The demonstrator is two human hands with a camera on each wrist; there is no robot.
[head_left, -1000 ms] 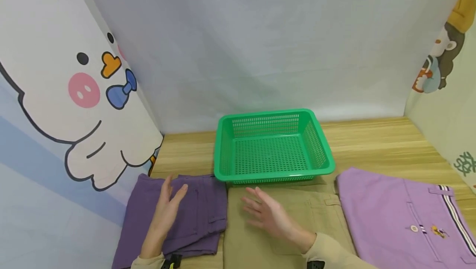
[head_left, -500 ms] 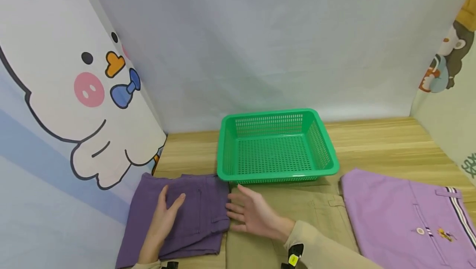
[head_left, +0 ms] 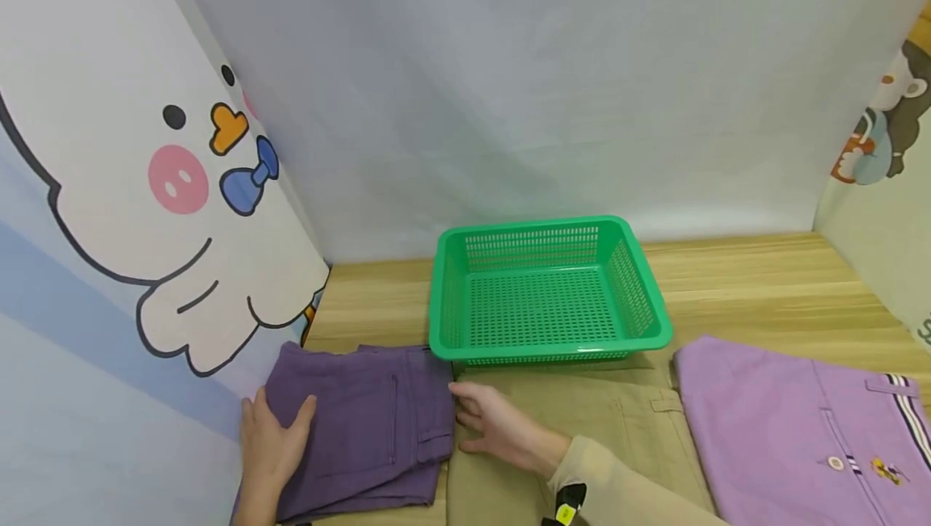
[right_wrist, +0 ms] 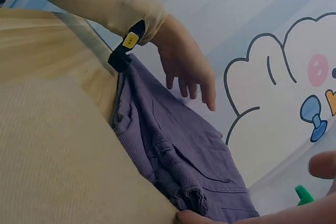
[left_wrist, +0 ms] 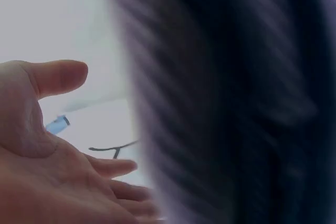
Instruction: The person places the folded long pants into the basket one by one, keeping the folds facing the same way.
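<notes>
Folded dark purple trousers (head_left: 364,413) lie at the left of the table. My left hand (head_left: 271,441) is at their left edge, thumb spread away from the fingers. In the left wrist view, that hand (left_wrist: 58,182) has its palm turned toward blurred purple cloth close to the camera. My right hand (head_left: 502,427) is at the waistband side, fingertips right at the trousers' edge and partly over folded khaki trousers (head_left: 575,413). The right wrist view shows the purple trousers (right_wrist: 184,140) between both hands, with a fingertip (right_wrist: 191,217) at their near edge.
A green plastic basket (head_left: 549,348) stands behind the khaki trousers, with nothing in it. Folded lilac trousers (head_left: 771,421) with a striped waistband lie at the right. Printed cloth walls (head_left: 94,187) enclose the wooden table (head_left: 756,292) on the left, back and right.
My left hand has moved left and down from above the purple trousers to their left edge. The right hand has moved left from over the khaki trousers to the purple trousers' right edge.
</notes>
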